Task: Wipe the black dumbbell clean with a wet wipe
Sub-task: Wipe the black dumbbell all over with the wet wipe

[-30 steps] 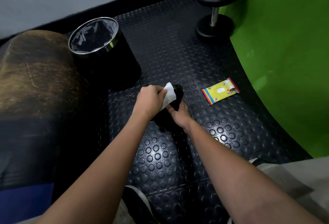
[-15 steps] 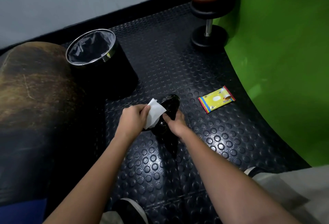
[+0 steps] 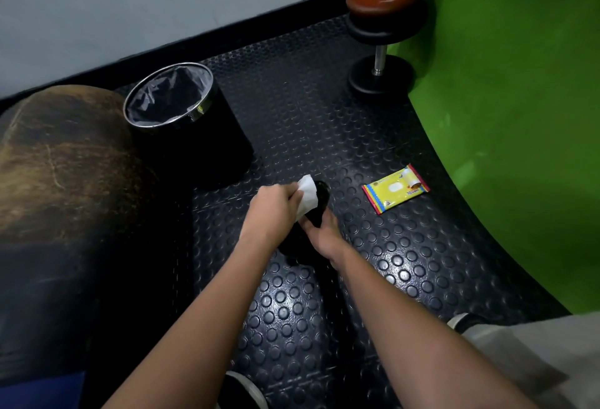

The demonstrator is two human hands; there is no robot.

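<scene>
My left hand (image 3: 271, 210) rubs the wet wipe (image 3: 307, 194) on the black dumbbell (image 3: 319, 202); my right hand (image 3: 323, 233) grips it. Next I turn it, I think.

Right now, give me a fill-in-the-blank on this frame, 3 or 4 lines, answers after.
1. The left hand presses a ____ wet wipe against the black dumbbell.
2. The right hand holds the ____.
3. The wipes packet on the floor is mainly ____.
4. The bin stands to the ____ of the dumbbell.

Answers: white; dumbbell; yellow; left
</scene>
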